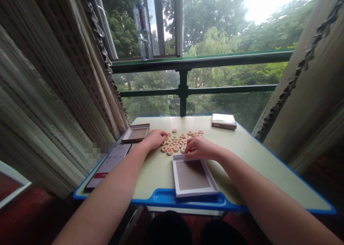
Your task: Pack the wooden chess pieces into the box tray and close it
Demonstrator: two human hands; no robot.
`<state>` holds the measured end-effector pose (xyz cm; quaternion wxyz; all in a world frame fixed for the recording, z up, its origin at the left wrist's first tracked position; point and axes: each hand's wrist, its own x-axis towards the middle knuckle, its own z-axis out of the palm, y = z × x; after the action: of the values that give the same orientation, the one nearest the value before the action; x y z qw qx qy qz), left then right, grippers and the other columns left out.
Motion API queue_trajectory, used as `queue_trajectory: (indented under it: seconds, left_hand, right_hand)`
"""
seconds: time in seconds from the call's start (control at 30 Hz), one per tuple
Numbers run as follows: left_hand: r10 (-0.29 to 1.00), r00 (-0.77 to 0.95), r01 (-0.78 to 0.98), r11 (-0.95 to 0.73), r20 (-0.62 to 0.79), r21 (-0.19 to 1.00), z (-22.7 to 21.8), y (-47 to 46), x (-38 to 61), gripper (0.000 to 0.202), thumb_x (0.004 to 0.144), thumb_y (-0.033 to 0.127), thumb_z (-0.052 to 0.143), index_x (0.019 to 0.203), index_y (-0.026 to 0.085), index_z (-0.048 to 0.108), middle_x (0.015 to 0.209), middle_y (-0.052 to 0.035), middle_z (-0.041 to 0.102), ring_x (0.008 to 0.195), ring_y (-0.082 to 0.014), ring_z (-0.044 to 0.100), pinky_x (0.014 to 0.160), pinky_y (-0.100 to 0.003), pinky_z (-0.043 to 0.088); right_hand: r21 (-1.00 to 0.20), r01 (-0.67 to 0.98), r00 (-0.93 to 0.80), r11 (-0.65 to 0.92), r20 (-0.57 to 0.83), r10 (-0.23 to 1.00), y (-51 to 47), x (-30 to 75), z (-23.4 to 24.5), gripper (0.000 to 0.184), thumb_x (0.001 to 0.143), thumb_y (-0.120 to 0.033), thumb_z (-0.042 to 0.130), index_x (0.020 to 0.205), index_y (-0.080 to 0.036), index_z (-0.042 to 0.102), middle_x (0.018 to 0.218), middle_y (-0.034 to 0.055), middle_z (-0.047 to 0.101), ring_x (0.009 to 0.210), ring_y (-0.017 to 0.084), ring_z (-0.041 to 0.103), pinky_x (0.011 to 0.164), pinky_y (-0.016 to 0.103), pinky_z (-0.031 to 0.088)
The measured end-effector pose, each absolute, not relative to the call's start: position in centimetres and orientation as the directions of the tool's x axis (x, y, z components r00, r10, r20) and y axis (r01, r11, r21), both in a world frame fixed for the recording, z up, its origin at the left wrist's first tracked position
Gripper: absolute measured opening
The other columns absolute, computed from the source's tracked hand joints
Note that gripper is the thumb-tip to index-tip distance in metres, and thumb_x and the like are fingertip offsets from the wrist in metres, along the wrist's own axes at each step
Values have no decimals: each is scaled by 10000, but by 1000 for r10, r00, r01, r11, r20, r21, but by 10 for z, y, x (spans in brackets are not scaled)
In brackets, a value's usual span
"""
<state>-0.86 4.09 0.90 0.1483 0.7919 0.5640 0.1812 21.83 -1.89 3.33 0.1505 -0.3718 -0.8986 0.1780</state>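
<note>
Several round wooden game pieces [177, 140] with red and dark marks lie scattered on the pale table [242, 155]. My left hand [154, 138] rests at the left edge of the pile, fingers curled over some pieces. My right hand [200, 147] sits at the pile's right front, fingers bent down onto pieces; what they hold is hidden. Just in front of my right hand lies an empty white-rimmed shallow box [192, 176], reaching the table's blue front edge.
A brown shallow tray [135, 133] lies at the table's left. A phone [109, 165] with a timer lies at the left edge. A flat box [223, 120] sits at the back right. Curtains hang on both sides; a window railing and a bottle [142, 30] stand behind.
</note>
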Motion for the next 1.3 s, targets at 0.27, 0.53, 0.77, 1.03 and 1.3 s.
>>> queue_trajectory:
  seconds: [0.27, 0.53, 0.77, 1.03, 1.3]
  left_hand:
    - [963, 221, 882, -266, 155, 389, 11, 37, -4, 316, 760, 405, 527, 815, 135, 683, 800, -94, 692, 725, -202, 602, 668, -281, 448]
    - [939, 324, 806, -337, 113, 486, 6, 43, -5, 294, 752, 200, 493, 976, 164, 680, 1030, -64, 678, 945, -188, 594, 858, -244, 427]
    - [964, 238, 886, -266, 120, 379, 9, 40, -5, 349, 781, 423, 491, 818, 127, 672, 813, -108, 689, 733, -210, 602, 680, -286, 450]
    - [943, 322, 793, -315, 80, 522, 10, 40, -9, 260, 733, 243, 535, 926, 159, 688, 1036, -69, 678, 883, -189, 611, 791, -248, 444]
    - [966, 221, 694, -252, 134, 675, 13, 37, -6, 224, 661, 288, 654, 813, 126, 627, 834, -75, 678, 725, -168, 607, 611, -249, 467]
  right_hand:
    - [-441, 628, -667, 642, 121, 735, -21, 217, 34, 138, 679, -251, 637, 736, -174, 737, 747, 29, 640, 691, 134, 549, 658, 233, 414]
    - [-456, 622, -668, 637, 115, 735, -20, 217, 32, 160, 672, -282, 639, 748, -181, 737, 752, 33, 647, 712, 148, 556, 669, 244, 419]
    - [-502, 622, -654, 600, 88, 751, -25, 218, 40, 207, 714, -322, 598, 741, -165, 729, 803, 51, 660, 773, 174, 571, 722, 264, 430]
    - [-513, 633, -628, 580, 98, 772, -25, 218, 40, 200, 702, -325, 605, 731, -172, 730, 820, 56, 667, 816, 195, 569, 747, 281, 433]
    - [-547, 618, -623, 564, 97, 776, -24, 220, 39, 226, 728, -325, 574, 777, -162, 722, 815, 53, 670, 759, 170, 576, 689, 263, 424]
